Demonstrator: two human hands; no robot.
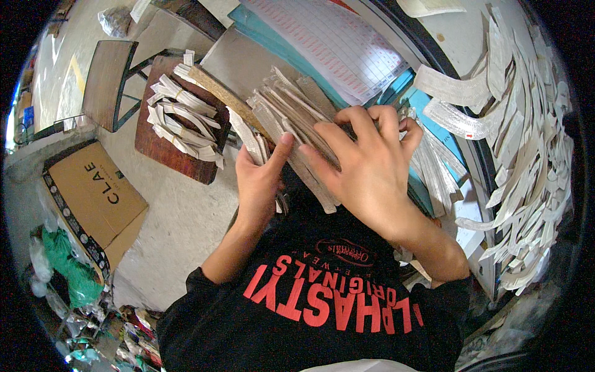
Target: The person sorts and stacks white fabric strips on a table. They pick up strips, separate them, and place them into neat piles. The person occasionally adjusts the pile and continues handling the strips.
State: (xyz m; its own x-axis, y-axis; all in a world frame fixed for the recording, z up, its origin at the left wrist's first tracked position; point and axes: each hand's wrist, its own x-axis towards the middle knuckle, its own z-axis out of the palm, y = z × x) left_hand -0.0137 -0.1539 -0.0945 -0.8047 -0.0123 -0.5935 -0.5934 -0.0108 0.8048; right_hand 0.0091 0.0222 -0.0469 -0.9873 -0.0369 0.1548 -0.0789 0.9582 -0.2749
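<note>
Gray strip bundle [269, 104], ctr of frame, lying under R hand [365, 161], fingers spreading over it, can't tell if gripping; poss. fanning apart if pressure going uneven. Smaller white strips [248, 137], L of ctr, L hand [254, 186] grasping; poss. shedding if grip slackening.

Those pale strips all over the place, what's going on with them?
A person is handling them bare-handed. The left hand holds a small bundle of strips, while the right hand lies over a thicker stack of strips in front of the body. More strips lie on a reddish-brown stool to the left, and a big loose heap of strips spreads along the right side.
</note>
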